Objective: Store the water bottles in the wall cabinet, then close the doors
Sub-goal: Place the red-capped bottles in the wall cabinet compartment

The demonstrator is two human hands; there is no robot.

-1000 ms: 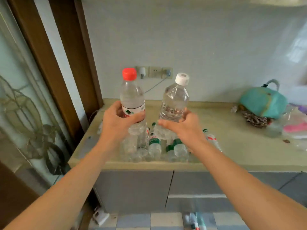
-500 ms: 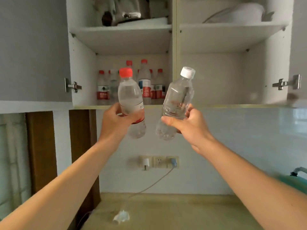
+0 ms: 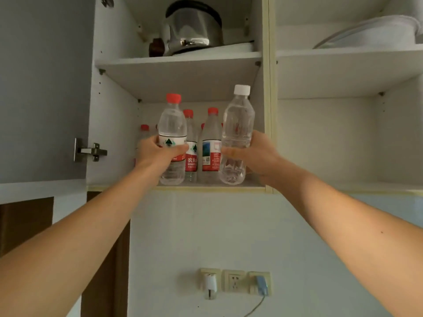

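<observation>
Steel kettle (image 3: 192,28) on top shelf, white basin (image 3: 370,33) at right, wall sockets (image 3: 234,281) w/ plugs below.

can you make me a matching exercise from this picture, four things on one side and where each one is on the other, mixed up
Things:
1. red-capped bottle
2. white-capped bottle
3. kettle
4. plug

Places:
A. upper shelf, left compartment
B. in the right hand
C. wall socket below the cabinet
D. in the left hand

Pairs: 1-D, 2-B, 3-A, 4-C
</observation>
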